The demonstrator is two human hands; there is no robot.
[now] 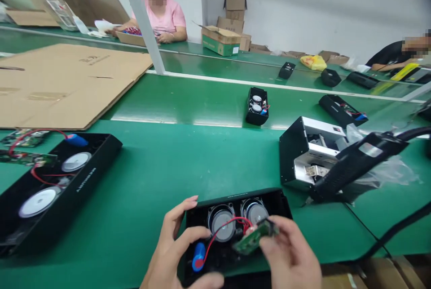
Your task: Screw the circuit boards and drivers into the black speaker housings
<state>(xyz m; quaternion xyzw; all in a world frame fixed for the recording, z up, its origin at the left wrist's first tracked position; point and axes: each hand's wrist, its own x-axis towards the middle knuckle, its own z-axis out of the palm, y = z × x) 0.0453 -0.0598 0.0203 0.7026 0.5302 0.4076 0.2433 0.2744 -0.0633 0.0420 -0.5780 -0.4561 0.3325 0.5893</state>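
A black speaker housing (274, 201) lies on its back at the table's front, showing two round speaker drivers (222, 225) inside. My left hand (180, 246) grips the left end of this housing, with fingers over its far edge and the thumb at the near side. Between the thumb and fingers of my right hand (291, 251) is a small green circuit board (251, 240), tilted above the housing's near right part. Red wires run from the board to a blue cylindrical battery (199, 256) inside the housing, near my left hand.
Another open speaker housing (104, 154) with boards stands at left. A black-and-silver machine (296, 154) and a black electric screwdriver (357, 165) are at right. Beyond are a green conveyor belt (202, 100) carrying housings, flat cardboard (67, 86), a metal post (144, 15) and two people across.
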